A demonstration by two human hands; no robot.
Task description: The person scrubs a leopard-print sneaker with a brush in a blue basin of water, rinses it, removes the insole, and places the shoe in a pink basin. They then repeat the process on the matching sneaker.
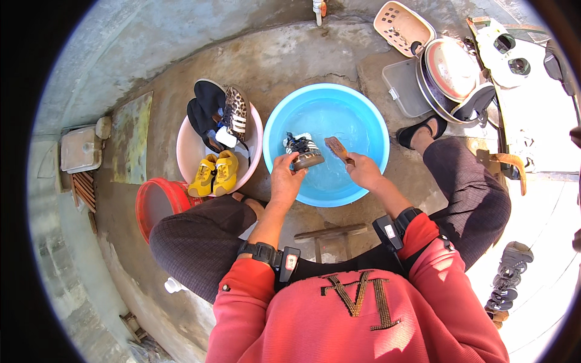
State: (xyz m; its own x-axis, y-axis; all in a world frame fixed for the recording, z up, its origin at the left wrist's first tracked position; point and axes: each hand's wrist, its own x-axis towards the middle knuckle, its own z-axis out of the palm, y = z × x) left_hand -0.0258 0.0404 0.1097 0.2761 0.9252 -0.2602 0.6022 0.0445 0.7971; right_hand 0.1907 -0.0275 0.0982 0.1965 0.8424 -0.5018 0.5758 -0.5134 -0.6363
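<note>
Between my knees stands a blue plastic basin [327, 190] with clear water in it. My left hand [286, 179] grips a leopard-print sneaker [306, 152] with white stripes and dark laces by its sole edge, over the basin's left part. In my right hand [364, 171] is a scrub brush [337, 148] with a wooden handle, held over the water a little right of the sneaker and apart from it. The matching sneaker [236, 111] leans in a pink basin [182, 156] on the left, with black shoes [206, 109] and a pair of yellow shoes [214, 174].
A red bucket [156, 204] stands by my left knee. At the back right are a plastic basket [404, 25], a clear plastic box [404, 86] and stacked basins [451, 68]. White sneakers [510, 54] lie on the right. Several shoes [506, 281] line the floor behind my right leg.
</note>
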